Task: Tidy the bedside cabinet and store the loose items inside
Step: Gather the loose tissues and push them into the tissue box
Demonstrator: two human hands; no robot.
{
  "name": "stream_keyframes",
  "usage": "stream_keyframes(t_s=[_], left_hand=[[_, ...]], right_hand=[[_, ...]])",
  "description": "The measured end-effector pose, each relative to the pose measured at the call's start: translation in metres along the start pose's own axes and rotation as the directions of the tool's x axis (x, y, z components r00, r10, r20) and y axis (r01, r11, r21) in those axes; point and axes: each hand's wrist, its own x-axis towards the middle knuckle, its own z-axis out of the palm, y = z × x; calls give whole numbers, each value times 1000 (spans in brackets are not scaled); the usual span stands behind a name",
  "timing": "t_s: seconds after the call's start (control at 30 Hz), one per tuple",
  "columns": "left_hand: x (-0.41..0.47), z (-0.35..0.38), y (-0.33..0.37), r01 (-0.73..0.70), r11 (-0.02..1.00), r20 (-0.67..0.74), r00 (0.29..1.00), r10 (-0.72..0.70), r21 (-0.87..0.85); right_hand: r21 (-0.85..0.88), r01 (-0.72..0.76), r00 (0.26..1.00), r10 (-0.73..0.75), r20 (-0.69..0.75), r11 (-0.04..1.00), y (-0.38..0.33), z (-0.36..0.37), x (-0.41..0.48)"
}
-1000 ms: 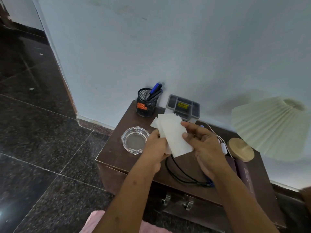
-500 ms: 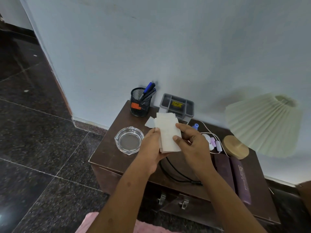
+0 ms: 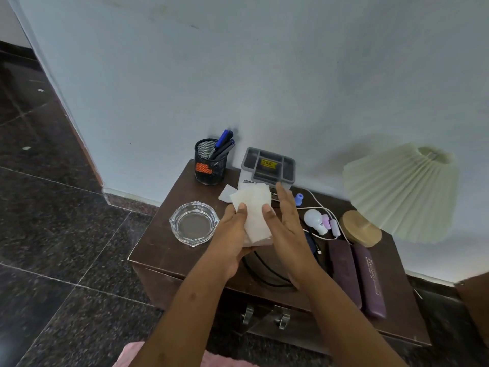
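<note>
Your left hand (image 3: 232,234) grips the stack of white paper sheets (image 3: 254,207) at its left edge, thumb on top, other fingers hidden under it. Your right hand (image 3: 285,229) lies along the stack's right edge w/ fingers straight, not clenched, thumb tip resting on the top sheet. The stack's held above the dark brown wooden bedside cabinet (image 3: 164,250), approx. mid-top, just in front of the grey plastic compartment tray (image 3: 268,165) at the back. The clear glass ashtray (image 3: 194,223) sits left of your hands, and the black mesh pen cup (image 3: 210,165) w/ blue & black pens is at the back-left corner. A black cable (image 3: 264,271) loops under your wrists. To the right: white bulb (image 3: 313,219), two purple cases (image 3: 344,271) & a pleated cream lamp (image 3: 399,189).
</note>
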Motion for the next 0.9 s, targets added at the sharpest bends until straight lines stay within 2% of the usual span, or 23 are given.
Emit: stream_keyframes(t_s=[0.07,0.13,0.2,0.37,0.43,0.6,0.73,0.9], left_hand=[[1,1,-2,-4,1000,-4,1000,4,15],[2,2,-4,-16,999,1,1000,16,35],[2,2,-6,-30,998,1,1000,30,48],[5,-4,-1,-57,998,-17,998,57,20],[3,-2,-2,-56,997,5,998,56,47],[0,4,-5,-116,983,0,993,117,144],[1,2,-6,-200,963,13,979,201,182],[5,2,-12,-255,935,26,966,257,247]], right_hand=[[149,-72,996,63,60,986,1,-1,-1],[213,-113,984,80,156,970,2,2,-3],[194,-85,979,46,199,977,3,6,-5],[180,-99,986,72,152,979,7,1,0],[200,-134,980,100,172,970,11,-1,2],[223,-103,976,55,211,969,14,-6,5],[147,-81,983,55,173,986,13,-15,9],[86,-34,981,16,195,996,19,-11,10]])
